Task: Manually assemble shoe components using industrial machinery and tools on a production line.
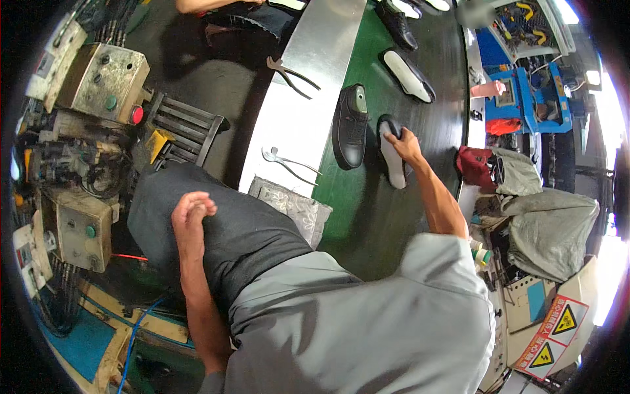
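My right hand [408,146] reaches over the green belt and grips a black shoe [395,168] whose pale underside faces up, with thumb and fingers at its upper part. Just left of it stands another black lace-up shoe [352,134], upright, with a pale green patch at its opening. Farther along lies a black shoe [407,75] with its white underside showing. Over my dark trousers my left hand [193,209] hovers, fingers loosely bent, holding nothing; the metal-edged bench with pincers [289,163] is to its right.
Lasting pliers [292,75] lie farther up the metal ledge [262,128], and a patterned grey cloth pad [292,207] rests at its near end. Machine control boxes [98,82] stand at left, near a dark slatted stool [187,128]. Another person's arm [203,5] shows at the top.
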`<state>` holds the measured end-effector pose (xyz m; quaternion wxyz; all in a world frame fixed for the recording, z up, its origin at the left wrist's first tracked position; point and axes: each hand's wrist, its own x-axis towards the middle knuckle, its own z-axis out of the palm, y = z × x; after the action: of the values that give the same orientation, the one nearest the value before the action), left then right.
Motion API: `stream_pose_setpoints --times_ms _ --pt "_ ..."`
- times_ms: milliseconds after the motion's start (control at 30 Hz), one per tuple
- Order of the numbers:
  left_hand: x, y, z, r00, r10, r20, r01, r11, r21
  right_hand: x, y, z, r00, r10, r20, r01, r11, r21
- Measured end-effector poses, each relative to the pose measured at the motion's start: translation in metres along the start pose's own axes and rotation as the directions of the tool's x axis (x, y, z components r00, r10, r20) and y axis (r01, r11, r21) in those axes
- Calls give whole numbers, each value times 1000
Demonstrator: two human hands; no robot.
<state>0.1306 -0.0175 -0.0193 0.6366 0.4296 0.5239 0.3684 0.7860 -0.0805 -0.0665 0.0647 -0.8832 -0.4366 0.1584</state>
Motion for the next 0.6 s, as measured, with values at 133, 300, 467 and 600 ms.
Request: stream_pose_setpoints --times_ms 133,300,467,600 --pt "8 11 39 961 -29 275 91 973 -214 -65 -88 -55 998 5 63 -55 569 821" --pt "24 29 59 883 53 466 213 840 -499 -151 -213 -22 987 -1 163 -159 -230 960" --pt "16 61 -29 956 285 -75 -272 754 -598 -249 -303 37 747 -480 460 -544 -46 838" --pt "-40 84 -92 959 238 -151 -278 894 -352 -276 -369 53 418 -718 557 -88 578 811"
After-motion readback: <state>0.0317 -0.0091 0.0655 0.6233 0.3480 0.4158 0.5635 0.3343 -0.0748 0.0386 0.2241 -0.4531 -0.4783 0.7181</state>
